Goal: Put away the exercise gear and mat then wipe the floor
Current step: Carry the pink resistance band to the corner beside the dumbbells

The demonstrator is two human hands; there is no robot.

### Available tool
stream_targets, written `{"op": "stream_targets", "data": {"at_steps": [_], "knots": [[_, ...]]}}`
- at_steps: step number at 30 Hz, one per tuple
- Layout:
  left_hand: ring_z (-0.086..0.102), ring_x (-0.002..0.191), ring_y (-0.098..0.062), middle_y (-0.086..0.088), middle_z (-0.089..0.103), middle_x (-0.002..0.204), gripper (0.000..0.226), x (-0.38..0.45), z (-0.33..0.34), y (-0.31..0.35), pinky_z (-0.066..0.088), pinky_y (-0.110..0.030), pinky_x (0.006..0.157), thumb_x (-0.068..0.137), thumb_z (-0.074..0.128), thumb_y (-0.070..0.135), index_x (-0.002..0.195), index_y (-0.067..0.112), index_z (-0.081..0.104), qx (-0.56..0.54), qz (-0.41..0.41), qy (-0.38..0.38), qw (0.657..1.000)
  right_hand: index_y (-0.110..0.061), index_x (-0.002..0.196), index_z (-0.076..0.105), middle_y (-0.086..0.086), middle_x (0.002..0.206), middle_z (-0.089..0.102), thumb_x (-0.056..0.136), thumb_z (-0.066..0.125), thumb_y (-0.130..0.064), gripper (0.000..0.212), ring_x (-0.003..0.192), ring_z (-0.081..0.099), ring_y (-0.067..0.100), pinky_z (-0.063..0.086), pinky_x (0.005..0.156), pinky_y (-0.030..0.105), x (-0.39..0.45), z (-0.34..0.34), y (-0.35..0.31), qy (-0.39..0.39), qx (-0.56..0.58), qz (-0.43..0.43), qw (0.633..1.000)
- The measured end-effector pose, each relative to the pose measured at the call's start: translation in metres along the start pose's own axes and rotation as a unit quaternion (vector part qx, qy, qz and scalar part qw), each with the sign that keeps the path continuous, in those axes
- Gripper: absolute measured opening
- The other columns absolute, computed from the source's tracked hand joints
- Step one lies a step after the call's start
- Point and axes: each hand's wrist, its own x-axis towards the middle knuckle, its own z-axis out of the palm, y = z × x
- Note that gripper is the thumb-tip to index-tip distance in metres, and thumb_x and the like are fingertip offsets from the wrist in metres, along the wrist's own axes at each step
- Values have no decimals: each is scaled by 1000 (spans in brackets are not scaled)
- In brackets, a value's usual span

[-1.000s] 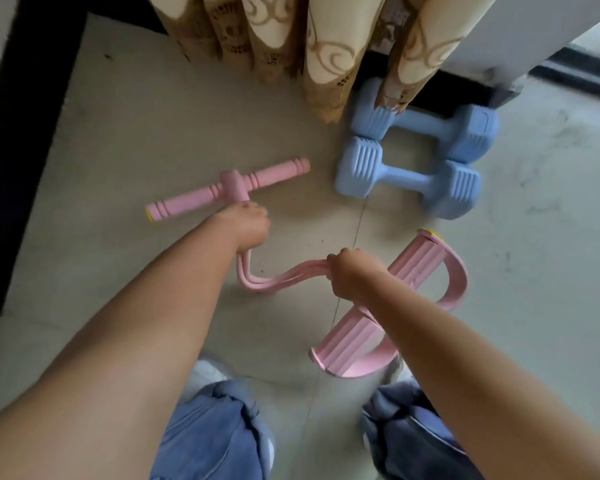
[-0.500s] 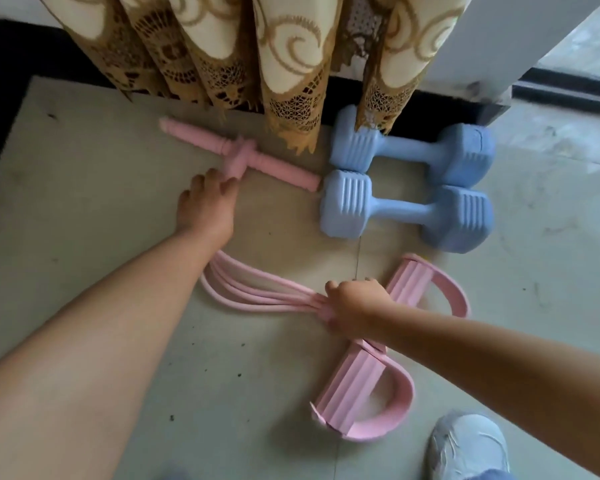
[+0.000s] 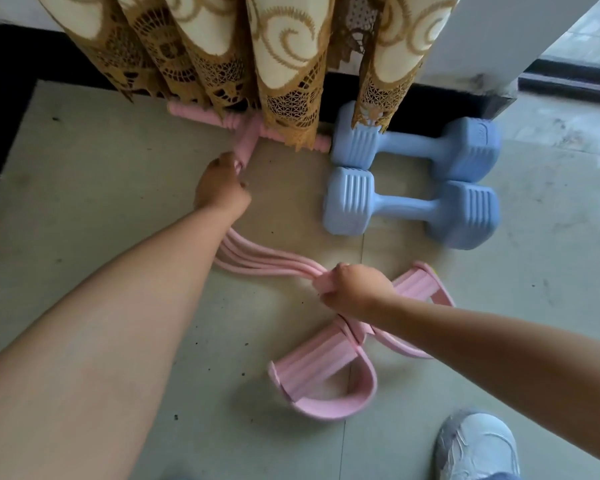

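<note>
The pink pedal resistance band [image 3: 257,258] lay on the tiled floor [image 3: 84,202] at the base of the wall, its T-shaped handle bar [image 3: 201,114] tucked partly beneath the hem of the patterned curtain [image 3: 278,64] and one end just beside the nearer head of the rear blue dumbbell [image 3: 413,140]. The left hand [image 3: 220,187] pinched the stem of the handle where the tubes join it, fingers curled about the pink piece. The right hand [image 3: 355,289] gripped the bundle of tubes at the opposite end, closed around them just above the two foot loops [image 3: 326,386], which rested flat on the floor. A second blue dumbbell [image 3: 409,209] lay parallel to the first, both close against the wall. By this arrangement, the dumbbells appeared stowed, and the band appeared to be in the course of being set down beside them. No mat and no cloth or mop appeared in view, so the mat and the floor-wiping were judged outstanding. A pale shoe [image 3: 478,448] showed at the lower right.
</note>
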Motion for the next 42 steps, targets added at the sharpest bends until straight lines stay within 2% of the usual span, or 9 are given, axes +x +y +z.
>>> {"op": "stream_targets", "data": {"at_steps": [4, 7, 10, 17, 20, 25, 30, 37, 42], "knots": [[22, 146, -20, -5, 16, 159, 64, 4, -4, -1, 20, -23, 116, 96, 50, 29, 151, 11, 23, -50, -5, -110, 993, -15, 104, 64, 2, 81, 51, 83, 52, -30, 28, 87, 62, 30, 35, 63, 24, 10, 2, -16, 7, 65, 22, 998], [41, 135, -25, -9, 39, 150, 53, -5, -11, -11, 34, -26, 108, 94, 52, 23, 144, 13, 39, -146, -50, -64, 986, -7, 105, 62, 11, 92, 63, 86, 53, -29, 30, 96, 63, 33, 38, 66, 25, 13, -4, -29, 29, 127, 47, 990], [53, 122, -30, -17, 55, 134, 41, -13, -13, -25, 42, -28, 96, 92, 51, 17, 132, 6, 51, -108, -74, -35, 991, -5, 102, 63, 14, 102, 67, 88, 50, -29, 31, 97, 63, 34, 40, 68, 27, 19, -12, -41, 59, 179, 64, 980], [67, 94, -37, -25, 67, 109, 29, -17, -12, -45, 52, -39, 81, 91, 44, 12, 111, 4, 63, -208, -115, -85, 968, -6, 111, 60, 12, 97, 63, 91, 46, -26, 31, 101, 62, 33, 40, 72, 27, 31, -41, -61, 127, 239, 94, 958], [63, 103, -35, -24, 65, 114, 30, -13, -13, -51, 48, -36, 85, 95, 44, 13, 112, 0, 65, -240, -138, -86, 957, -3, 105, 60, 14, 94, 64, 91, 46, -26, 30, 98, 63, 35, 41, 68, 28, 38, -49, -72, 140, 250, 105, 952], [52, 86, -21, -17, 59, 85, 30, -9, -29, -61, 36, -28, 63, 93, 51, 17, 66, 10, 60, -280, -155, -74, 945, -5, 108, 62, 11, 90, 62, 93, 44, -22, 30, 98, 64, 34, 48, 75, 32, 56, -56, -84, 141, 296, 124, 937], [55, 117, -33, -23, 56, 127, 37, -21, -26, -54, 42, -32, 94, 101, 37, 23, 127, -1, 51, -154, -60, -63, 984, -4, 102, 64, 14, 102, 67, 95, 44, -21, 27, 97, 64, 32, 46, 71, 32, 81, -60, -83, 159, 324, 165, 918], [40, 127, -35, -22, 44, 134, 46, -36, -8, -56, 39, -43, 99, 101, 33, 35, 131, 1, 42, 24, -32, -22, 999, 3, 123, 55, 17, 120, 63, 96, 36, -7, 35, 111, 60, 32, 50, 86, 36, 88, -52, -89, 142, 193, 158, 958], [53, 115, -39, -25, 54, 126, 46, -42, -1, -56, 44, -42, 88, 100, 38, 34, 126, -3, 44, 1, -15, 4, 1000, 11, 144, 21, 21, 143, 40, 100, 28, -11, 49, 131, 43, 32, 41, 101, 36, 79, -59, -95, 107, 67, 151, 980]]}}
